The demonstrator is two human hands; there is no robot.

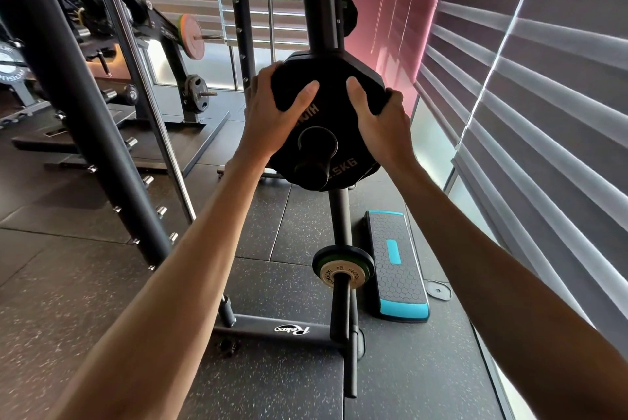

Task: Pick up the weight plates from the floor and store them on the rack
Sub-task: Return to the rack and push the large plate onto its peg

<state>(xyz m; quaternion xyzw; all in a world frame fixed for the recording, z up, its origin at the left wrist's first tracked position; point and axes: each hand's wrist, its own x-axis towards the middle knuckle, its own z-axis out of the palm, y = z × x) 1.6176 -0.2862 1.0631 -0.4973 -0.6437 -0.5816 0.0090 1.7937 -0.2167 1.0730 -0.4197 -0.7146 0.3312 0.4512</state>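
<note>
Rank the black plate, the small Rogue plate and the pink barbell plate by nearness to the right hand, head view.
1. black plate, in the right hand's grip.
2. small Rogue plate, low down, below the hand.
3. pink barbell plate, far back left.

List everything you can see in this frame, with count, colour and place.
black plate: one in front, edges of more behind; on the rack's upper peg
rack: one, black; centre, post rising from the floor
small plates: two, cream in front of green-edged; on the rack's lower peg
step board: one, black with blue trim; on the floor right of the rack
barbell: one, with orange and pink plates; background left
blinds: grey; along the right wall
sign: one, pink with black lettering; behind the rack
left hand: one; grip on the black plate's left edge
right hand: one; grip on the black plate's right edge
</note>
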